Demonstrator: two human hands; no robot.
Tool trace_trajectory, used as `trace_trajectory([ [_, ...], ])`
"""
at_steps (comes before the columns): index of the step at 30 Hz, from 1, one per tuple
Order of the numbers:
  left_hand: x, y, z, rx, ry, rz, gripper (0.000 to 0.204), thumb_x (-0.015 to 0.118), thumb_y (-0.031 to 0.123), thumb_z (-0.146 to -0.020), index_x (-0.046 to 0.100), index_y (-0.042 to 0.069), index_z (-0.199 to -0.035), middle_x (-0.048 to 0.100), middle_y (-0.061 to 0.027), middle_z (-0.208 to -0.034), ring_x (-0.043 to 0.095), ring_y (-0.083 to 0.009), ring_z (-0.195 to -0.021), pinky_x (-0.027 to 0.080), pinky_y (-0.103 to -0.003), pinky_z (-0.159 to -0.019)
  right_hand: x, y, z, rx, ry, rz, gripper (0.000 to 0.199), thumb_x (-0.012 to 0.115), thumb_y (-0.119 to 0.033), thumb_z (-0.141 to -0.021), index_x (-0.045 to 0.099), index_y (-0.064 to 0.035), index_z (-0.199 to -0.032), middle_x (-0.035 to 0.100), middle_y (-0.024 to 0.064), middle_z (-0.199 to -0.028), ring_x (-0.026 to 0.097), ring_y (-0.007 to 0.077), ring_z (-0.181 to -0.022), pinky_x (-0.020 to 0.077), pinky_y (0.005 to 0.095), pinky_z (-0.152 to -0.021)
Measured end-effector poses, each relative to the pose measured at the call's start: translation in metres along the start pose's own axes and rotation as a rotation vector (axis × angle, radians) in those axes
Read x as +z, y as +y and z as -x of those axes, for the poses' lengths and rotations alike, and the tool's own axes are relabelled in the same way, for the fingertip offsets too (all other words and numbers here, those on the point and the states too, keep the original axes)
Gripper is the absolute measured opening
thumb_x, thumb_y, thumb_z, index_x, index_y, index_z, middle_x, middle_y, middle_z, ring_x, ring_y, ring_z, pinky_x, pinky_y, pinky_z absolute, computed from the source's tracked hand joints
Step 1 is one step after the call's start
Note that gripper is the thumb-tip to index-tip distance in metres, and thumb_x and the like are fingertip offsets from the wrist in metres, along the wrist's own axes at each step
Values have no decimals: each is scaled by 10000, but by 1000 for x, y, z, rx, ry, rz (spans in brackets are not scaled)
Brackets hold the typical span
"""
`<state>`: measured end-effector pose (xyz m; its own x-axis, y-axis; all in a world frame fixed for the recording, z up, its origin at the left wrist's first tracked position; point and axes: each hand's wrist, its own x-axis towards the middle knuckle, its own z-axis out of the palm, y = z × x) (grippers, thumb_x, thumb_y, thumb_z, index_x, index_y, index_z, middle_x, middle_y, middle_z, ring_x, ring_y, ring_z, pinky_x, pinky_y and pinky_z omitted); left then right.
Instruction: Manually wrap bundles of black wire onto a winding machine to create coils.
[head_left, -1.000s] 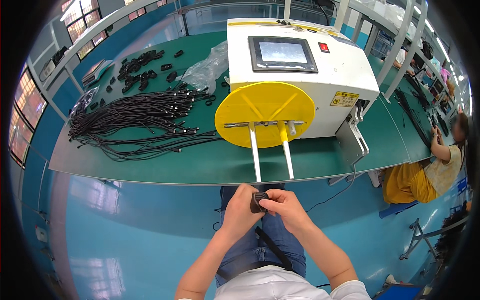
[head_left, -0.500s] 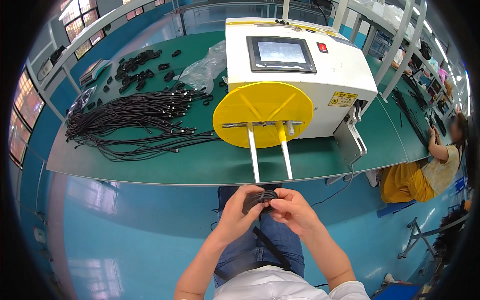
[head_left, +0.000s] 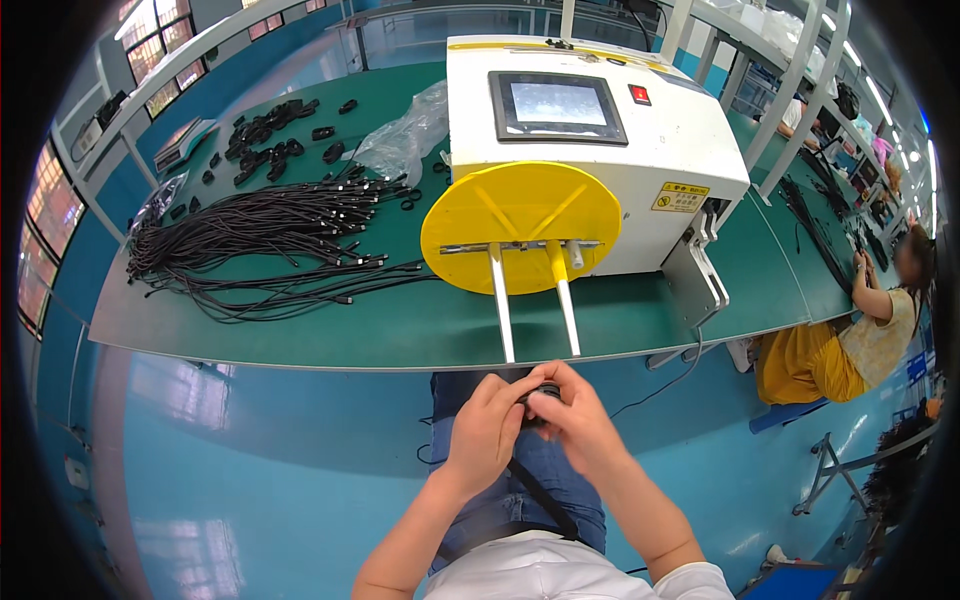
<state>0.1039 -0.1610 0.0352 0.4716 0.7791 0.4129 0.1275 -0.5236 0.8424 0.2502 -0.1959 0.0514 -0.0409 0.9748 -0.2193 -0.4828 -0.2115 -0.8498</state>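
Small black cable coil (head_left: 533,421) is held between both hands, above the lap, just off the near edge of the green table (head_left: 400,338). Coil is gripped by the left hand (head_left: 481,432) from its left side, fingers bent, narrow grip. Coil is pinched by the right hand (head_left: 580,420) from the other side, thumb and fingers drawn in close over it. Most of the coil is covered by the fingers; whether it is tied cannot be told. White machine (head_left: 590,162) is seen ahead on the table, fitted with a screen (head_left: 558,105) and a red switch (head_left: 639,95). Yellow disc (head_left: 520,215) is mounted on its front, with two rods (head_left: 502,310) pointed toward the person. Long bundle of black cables (head_left: 250,228) is laid left of the disc, connector ends mostly turned right. Small black pieces (head_left: 270,155) are scattered behind the bundle, clear plastic bag (head_left: 405,138) is placed beside the machine. Co-worker (head_left: 875,335) is seated far right, dark cables (head_left: 815,225) being spread on the table there.
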Motion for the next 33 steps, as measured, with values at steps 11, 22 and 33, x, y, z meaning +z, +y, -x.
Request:
trace_trajectory([
  [11,-5,-9,4,-57,-156,312,275,439,68,-906,552,23,-1153,567,-88,-950,562,-182,-811,450,-289,-721,-6,-2,-2,-258,-90,543,295,630,-7,-784,478,-24,-1036,585,34,-863,575,82,-769,440,203,-619],
  [22,-4,-18,4,-658,-358,900,172,531,128,-921,558,7,-1039,623,-68,-895,602,-123,-789,486,-235,-703,-30,-23,-2,75,-232,355,404,667,46,-730,460,-24,-1070,615,56,-832,581,76,-741,436,190,-624],
  [33,9,-2,35,-298,-194,483,101,557,-84,-816,595,-47,-901,618,-81,-886,597,-102,-777,497,-217,-657,-38,-11,22,173,-382,261,462,665,46,-744,453,-28,-1147,610,63,-902,580,103,-804,469,243,-692],
])
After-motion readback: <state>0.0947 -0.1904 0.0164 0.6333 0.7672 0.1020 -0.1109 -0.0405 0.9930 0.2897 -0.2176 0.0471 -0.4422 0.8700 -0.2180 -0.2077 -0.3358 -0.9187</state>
